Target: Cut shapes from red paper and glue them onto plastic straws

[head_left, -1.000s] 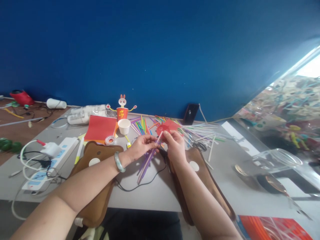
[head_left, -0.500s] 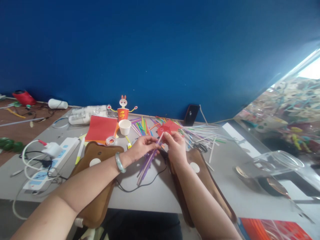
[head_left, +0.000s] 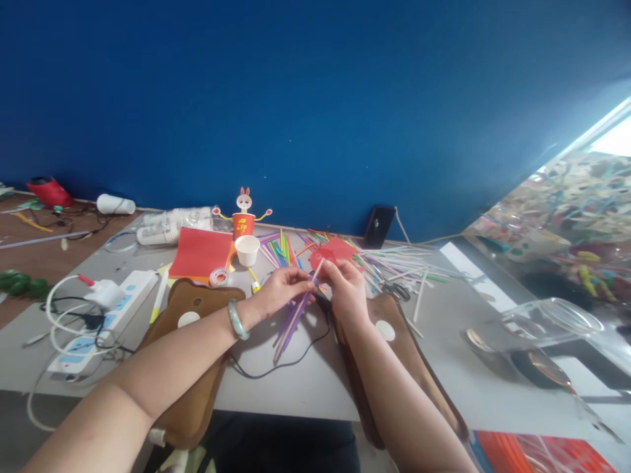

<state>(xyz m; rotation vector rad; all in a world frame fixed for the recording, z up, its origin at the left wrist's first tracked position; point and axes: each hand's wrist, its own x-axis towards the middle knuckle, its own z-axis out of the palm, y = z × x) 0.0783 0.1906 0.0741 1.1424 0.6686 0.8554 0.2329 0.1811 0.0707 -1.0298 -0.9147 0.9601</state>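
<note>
Both hands meet over the middle of the table, fingers closed around a bundle of thin purple and white sticks (head_left: 292,323) that slants down toward me. My left hand (head_left: 284,289), with a bracelet at its wrist, pinches the bundle near its upper part. The thumb and fingers of my right hand (head_left: 348,289) grip the upper end of a pale stick (head_left: 319,269). Just beyond the fingertips is a red paper piece (head_left: 323,255). Behind my left hand stand a white paper cup (head_left: 247,251) and a red cup with a rabbit head and arms (head_left: 243,225).
Brown cushions (head_left: 192,407) lie under both forearms. A power strip (head_left: 106,322) with cables is at the left, near red paper (head_left: 201,253) and tape (head_left: 219,276). Loose coloured sticks (head_left: 394,261), scissors (head_left: 397,291) and a phone (head_left: 379,226) lie at the back; a clear container (head_left: 552,320) is at the right.
The view has shifted very slightly. Both hands keep nearly the same place and grip, and the lower ends of the held sticks sit a little closer together.
</note>
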